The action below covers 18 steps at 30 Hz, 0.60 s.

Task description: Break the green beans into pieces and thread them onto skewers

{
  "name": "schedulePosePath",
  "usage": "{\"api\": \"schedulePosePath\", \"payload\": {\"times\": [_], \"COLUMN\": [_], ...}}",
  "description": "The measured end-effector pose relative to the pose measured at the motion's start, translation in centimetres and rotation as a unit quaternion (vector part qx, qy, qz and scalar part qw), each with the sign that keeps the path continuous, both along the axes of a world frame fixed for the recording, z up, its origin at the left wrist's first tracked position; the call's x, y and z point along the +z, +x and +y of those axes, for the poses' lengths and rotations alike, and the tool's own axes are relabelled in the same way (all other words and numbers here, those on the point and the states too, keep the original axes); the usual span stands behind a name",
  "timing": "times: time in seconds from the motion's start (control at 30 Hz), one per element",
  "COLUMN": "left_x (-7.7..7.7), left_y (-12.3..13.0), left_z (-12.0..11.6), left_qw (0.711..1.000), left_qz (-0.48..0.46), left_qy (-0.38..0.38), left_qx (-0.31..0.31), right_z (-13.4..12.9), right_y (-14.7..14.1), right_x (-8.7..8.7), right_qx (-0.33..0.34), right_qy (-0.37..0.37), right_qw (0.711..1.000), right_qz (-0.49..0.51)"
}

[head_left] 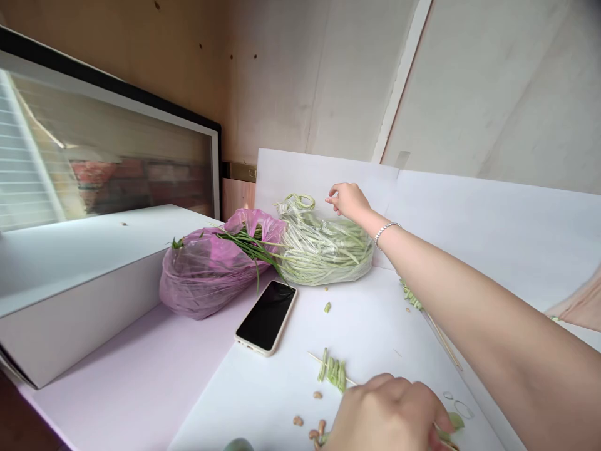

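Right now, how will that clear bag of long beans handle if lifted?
The clear bag of long green beans will probably sag and shift, since the thin plastic only loosely gathers many slender pods. It looks fairly light for its bulk. Its slick film may slip, so the twisted top likely gives the surer grip.

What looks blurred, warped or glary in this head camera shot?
In the head view, the reflection in the framed glass is soft and blurred; the clear bag shows small bright highlights; the phone screen has only a faint sheen; wide-angle warping stretches the right arm and tilts the walls; the light is soft, with faint shadows.
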<state>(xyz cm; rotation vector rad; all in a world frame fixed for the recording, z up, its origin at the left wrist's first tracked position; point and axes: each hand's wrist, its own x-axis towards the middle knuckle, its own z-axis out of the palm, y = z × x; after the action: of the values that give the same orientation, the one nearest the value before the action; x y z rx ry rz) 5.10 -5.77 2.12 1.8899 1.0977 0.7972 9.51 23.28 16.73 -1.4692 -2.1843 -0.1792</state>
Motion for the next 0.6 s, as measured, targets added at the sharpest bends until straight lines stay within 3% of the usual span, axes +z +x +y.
{"api": "schedulePosePath", "payload": {"times": [0.1, 0.2, 0.43, 0.6], "left_x": [1.1, 1.6, 1.0, 0.7], "left_y": [-1.3, -2.3, -2.0, -2.0], "left_z": [0.0, 0.5, 0.8, 0.5], "left_qw": [0.996, 0.991, 0.991, 0.991], "left_qz": [-0.045, -0.119, -0.107, -0.109], "left_qy": [-0.022, -0.028, -0.067, -0.060], "left_qx": [0.071, 0.050, 0.045, 0.043], "right_z": [0.3, 1.0, 2.0, 1.2], "right_y": [-1.8, -3.0, -1.7, -0.4], "right_x": [0.0, -0.2, -0.4, -0.2], "right_qx": [-0.010, -0.025, -0.078, -0.039], "right_qy": [0.010, -0.012, -0.194, -0.300], "right_qw": [1.000, 0.998, 0.958, 0.914], "right_qz": [-0.028, -0.064, -0.198, -0.270]}}
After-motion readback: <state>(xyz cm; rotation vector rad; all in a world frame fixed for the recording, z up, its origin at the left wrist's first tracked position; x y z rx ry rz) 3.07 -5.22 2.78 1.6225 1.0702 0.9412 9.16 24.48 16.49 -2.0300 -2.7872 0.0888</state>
